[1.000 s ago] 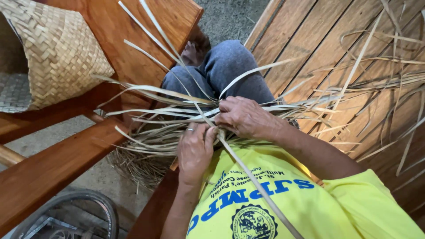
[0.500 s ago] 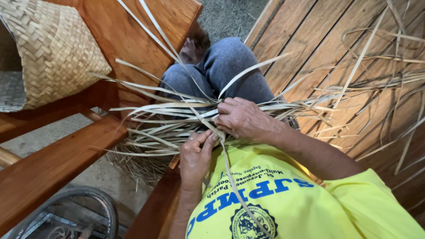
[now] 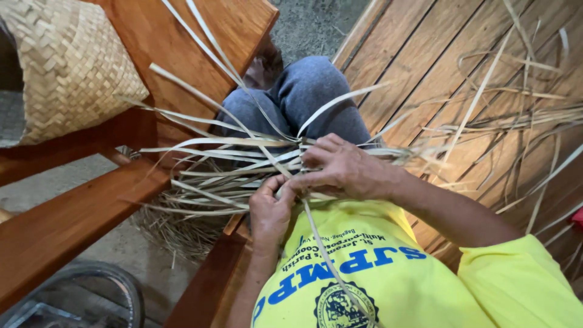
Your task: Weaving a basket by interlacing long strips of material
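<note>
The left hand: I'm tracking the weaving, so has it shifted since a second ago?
Yes. The left hand has slid toward the wooden bench.

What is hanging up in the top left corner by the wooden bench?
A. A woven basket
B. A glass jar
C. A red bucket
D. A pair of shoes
A. A tan woven basket made of flat plaited strips sits at the top left, against the wooden bench, while both hands, left and right, pinch the loose pale strips on the lap.
</note>
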